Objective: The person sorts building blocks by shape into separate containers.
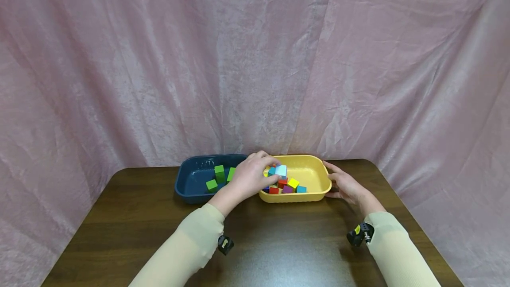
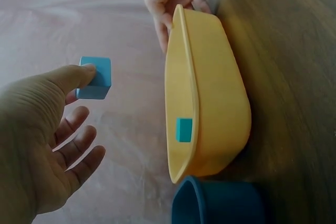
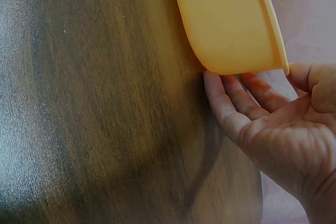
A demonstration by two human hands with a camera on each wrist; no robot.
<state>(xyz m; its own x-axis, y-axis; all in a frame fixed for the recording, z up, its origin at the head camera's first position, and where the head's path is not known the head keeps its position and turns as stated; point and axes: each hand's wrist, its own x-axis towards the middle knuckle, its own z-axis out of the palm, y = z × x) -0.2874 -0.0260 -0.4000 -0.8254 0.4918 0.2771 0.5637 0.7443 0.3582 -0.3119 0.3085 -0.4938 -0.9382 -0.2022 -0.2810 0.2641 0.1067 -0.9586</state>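
In the head view my left hand [image 1: 252, 173] is over the left part of a yellow tray [image 1: 314, 176]. Thumb and fingers pinch a light blue cube [image 2: 94, 78], raised above the rim in the left wrist view; the other fingers are spread loosely. My right hand [image 1: 347, 186] touches the tray's right end from outside, fingers extended along the wall and thumb [image 3: 302, 74] at the rim. Inside the tray lie several small blocks, among them a yellow cube [image 1: 293, 183], a purple cube [image 1: 287, 189] and a blue cube [image 1: 301, 189]. My left hand hides some of them.
A dark blue tray [image 1: 191, 180] stands close to the left of the yellow one, with green blocks [image 1: 219, 174] in it. Both trays are near the back edge of the brown wooden table [image 1: 131, 216]. A pink curtain [image 1: 255, 65] hangs behind.
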